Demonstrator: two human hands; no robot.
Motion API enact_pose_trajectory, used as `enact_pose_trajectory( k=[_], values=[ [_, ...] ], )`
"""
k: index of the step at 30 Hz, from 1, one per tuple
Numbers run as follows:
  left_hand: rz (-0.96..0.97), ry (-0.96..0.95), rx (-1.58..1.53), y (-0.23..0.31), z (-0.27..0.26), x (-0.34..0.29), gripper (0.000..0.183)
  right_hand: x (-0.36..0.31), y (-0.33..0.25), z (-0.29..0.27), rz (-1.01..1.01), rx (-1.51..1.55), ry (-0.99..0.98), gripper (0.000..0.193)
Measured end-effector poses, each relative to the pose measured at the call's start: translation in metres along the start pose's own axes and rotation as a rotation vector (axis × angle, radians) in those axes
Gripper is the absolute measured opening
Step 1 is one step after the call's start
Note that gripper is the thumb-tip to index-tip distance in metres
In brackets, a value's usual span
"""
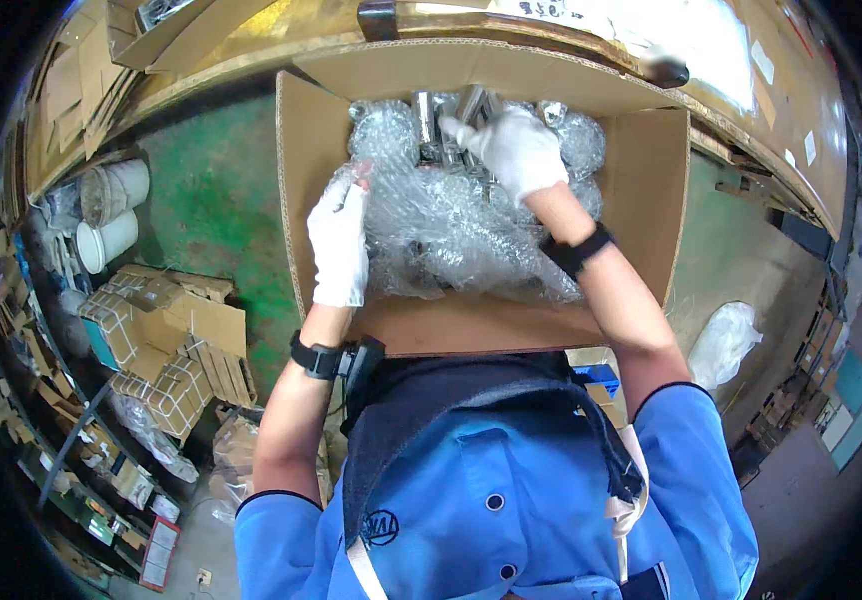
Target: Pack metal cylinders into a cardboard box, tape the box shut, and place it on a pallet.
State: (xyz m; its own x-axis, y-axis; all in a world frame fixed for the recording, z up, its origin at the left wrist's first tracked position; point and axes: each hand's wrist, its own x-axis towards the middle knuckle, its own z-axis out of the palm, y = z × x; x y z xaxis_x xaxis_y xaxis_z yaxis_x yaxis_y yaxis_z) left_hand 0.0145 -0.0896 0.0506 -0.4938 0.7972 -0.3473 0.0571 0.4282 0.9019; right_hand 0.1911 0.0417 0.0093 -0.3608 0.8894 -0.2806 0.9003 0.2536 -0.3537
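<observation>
Both gloved hands worked inside the open cardboard box point(321, 180).
Your left hand point(339, 243) pinched crinkly bubble wrap point(431, 225) at the box's left wall; your right hand point(514, 148) gripped shiny metal cylinders point(448, 120) nested in it.

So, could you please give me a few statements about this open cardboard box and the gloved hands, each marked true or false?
1. The open brown cardboard box is lined with clear bubble wrap. True.
2. The right hand is bare. False: it wears a white glove.
3. The left hand rests at the left edge of the bubble wrap. True.
4. The right hand's fingers touch the shiny metal parts at the box's far end. True.
5. The white round buckets sit inside the box. False: they stand on the floor, off to the left.
6. The floor beside the box is red. False: it is green.
</observation>
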Motion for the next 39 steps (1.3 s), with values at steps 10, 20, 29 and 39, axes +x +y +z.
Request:
enact_pose_trajectory(
  k=[10, 20, 29, 39],
  values=[
    [-0.448, -0.356, -0.77, -0.003, -0.008, 0.011, 0.039, 0.042, 0.039, -0.001, 0.226, 0.644, -0.601, 0.064],
    [-0.749, -0.613, -0.83, 0.008, 0.022, 0.013, 0.04, -0.021, 0.004, -0.052, -0.574, 0.5, -0.362, 0.037],
    [-0.47, -0.862, -0.378, 0.01, 0.002, 0.033, 0.02, -0.029, 0.001, -0.049, 0.085, 0.95, -0.873, 0.079],
    [-0.873, -0.532, -0.819, -0.018, 0.018, 0.005, 0.027, -0.042, 0.013, -0.004, 0.159, 1.419, -0.586, 0.048]
  ],
)
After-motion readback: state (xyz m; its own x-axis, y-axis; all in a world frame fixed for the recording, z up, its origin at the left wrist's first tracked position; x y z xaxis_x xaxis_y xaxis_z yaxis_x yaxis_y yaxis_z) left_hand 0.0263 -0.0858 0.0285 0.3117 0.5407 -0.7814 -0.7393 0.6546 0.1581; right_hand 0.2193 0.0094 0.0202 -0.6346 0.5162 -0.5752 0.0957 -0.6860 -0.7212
